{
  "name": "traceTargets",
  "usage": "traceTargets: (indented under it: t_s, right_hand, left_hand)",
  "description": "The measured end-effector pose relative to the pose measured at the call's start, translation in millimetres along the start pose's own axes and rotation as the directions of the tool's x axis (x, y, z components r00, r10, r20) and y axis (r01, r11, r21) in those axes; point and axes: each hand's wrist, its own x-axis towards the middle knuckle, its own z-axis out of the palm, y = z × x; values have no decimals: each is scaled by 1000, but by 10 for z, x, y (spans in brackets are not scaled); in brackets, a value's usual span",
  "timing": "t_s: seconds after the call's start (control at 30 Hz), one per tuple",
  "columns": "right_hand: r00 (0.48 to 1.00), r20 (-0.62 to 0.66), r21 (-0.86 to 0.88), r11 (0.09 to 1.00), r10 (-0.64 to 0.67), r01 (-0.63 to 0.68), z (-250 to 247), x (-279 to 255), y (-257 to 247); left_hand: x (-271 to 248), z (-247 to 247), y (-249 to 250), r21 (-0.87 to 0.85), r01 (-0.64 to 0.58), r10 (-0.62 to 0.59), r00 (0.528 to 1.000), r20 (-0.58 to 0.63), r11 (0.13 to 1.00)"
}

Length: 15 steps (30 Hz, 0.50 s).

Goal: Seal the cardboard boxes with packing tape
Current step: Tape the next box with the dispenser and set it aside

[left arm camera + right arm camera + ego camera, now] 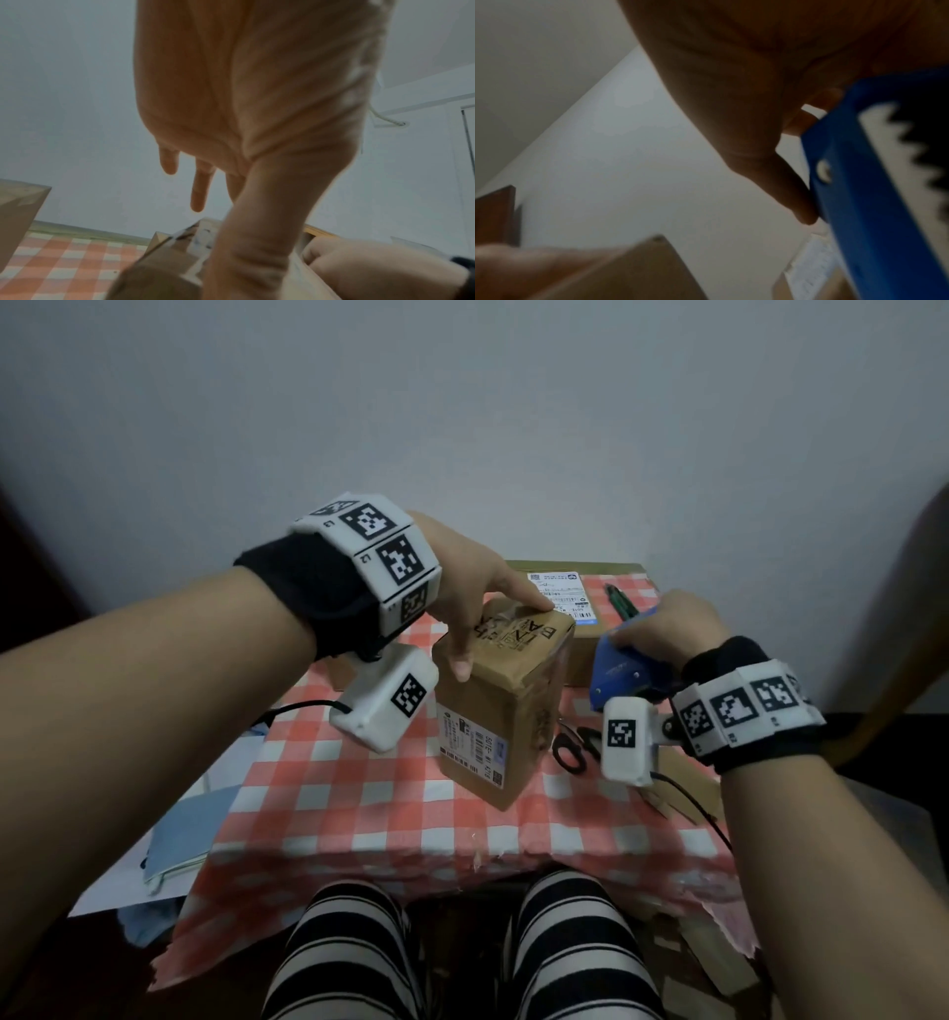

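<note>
A small upright cardboard box [493, 711] stands mid-table on the checked cloth. My left hand [490, 629] rests on its top, index finger laid flat across the printed top and thumb [257, 223] down its near side. The other fingers hang straight past the box [164, 263]. Glossy tape shows on the top edge. To the right of the box, my right hand [655, 629] grips a blue tape dispenser [619, 672], held just above the table. Its serrated blade [895, 142] shows in the right wrist view, beside the blue frame [859, 203].
A flat box with a white shipping label [560, 593] lies at the back, a green pen-like tool [619, 600] on the cloth beside it. Black scissors [575, 744] lie right of the small box. Another box [18, 207] stands at the left. Loose cardboard [688, 780] sits at the right edge.
</note>
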Motion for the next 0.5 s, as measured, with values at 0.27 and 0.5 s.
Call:
traceTargets:
  t_s: [0.27, 0.5]
  right_hand:
    - [982, 167, -168, 984, 92, -64, 308, 5, 109]
    - [979, 187, -231, 972, 86, -41, 279, -101, 64]
  left_hand:
    - [31, 11, -14, -58, 17, -16, 1000, 23, 998]
    - [34, 21, -18, -35, 16, -16, 1000, 9, 999]
